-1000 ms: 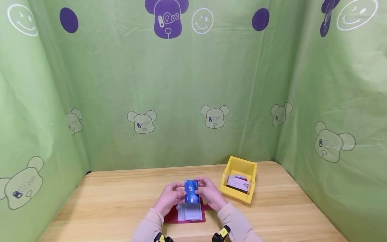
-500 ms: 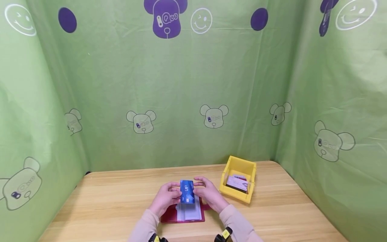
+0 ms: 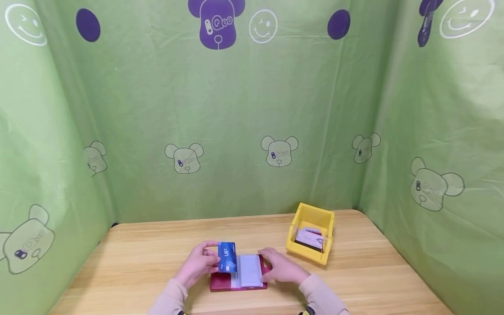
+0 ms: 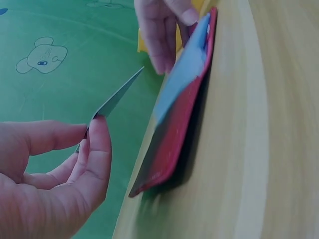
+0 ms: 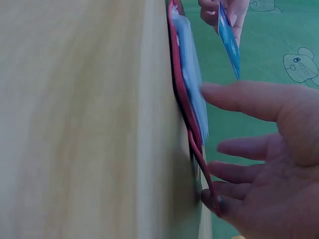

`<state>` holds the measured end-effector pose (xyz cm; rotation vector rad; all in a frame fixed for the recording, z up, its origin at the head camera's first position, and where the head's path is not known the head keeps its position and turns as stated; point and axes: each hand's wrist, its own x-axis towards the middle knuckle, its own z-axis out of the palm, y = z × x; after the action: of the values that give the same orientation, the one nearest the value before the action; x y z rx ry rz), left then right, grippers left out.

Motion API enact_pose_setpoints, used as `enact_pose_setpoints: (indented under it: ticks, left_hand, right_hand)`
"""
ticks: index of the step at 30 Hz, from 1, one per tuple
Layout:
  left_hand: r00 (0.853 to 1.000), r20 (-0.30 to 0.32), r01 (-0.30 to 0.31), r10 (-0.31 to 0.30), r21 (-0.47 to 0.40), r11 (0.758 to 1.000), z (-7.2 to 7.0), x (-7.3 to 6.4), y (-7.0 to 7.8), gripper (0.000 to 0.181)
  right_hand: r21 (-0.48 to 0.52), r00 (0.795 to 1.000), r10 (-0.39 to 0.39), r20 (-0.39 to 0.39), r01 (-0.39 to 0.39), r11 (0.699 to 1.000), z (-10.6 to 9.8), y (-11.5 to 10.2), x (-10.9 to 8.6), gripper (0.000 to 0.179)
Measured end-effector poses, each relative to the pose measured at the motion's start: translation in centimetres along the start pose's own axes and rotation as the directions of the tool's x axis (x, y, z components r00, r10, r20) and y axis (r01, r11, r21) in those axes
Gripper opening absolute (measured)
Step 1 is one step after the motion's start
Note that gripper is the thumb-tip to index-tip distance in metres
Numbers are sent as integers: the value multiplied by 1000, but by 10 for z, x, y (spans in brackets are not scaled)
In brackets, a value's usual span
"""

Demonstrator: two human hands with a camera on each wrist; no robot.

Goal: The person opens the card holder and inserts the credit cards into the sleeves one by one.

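A blue card marked VIP (image 3: 227,257) is pinched at its left edge between the thumb and fingers of my left hand (image 3: 197,265), held above the left part of a card holder. The card holder (image 3: 220,282) lies spread on the table, with a red cover and a stack of clear plastic sleeves (image 3: 250,271). My right hand (image 3: 284,267) is at the holder's right edge. In the right wrist view its thumb (image 5: 244,97) reaches to the sleeves, the other fingers lie extended beyond the edge, and the holder's red strap (image 5: 204,174) overlaps the fingertips.
A yellow bin (image 3: 309,252) stands at the right on the wooden table (image 3: 149,249), with several cards (image 3: 309,238) inside. Green curtain (image 3: 232,188) with bear prints encloses the table at the back and sides.
The left hand has carried the blue card left and slightly down. The right hand has let go of the card and come down to the holder's right side, uncovering the sleeves.
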<state>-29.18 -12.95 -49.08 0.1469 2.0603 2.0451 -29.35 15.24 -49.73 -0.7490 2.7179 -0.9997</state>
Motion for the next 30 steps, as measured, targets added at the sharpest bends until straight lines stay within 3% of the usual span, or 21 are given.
enact_pose_setpoints:
  ticks: [7,30]
  left_hand:
    - [999,40,7,-9,45,999,-1,-5,-2,67]
    - [998,52,24,-27,61,998,12,-7,-16,64]
  right_hand:
    - [-35,998,33,61,-31,999,-2,1,-5,94]
    - [-29,995,62,78,-60,998,-2,7,-5,95]
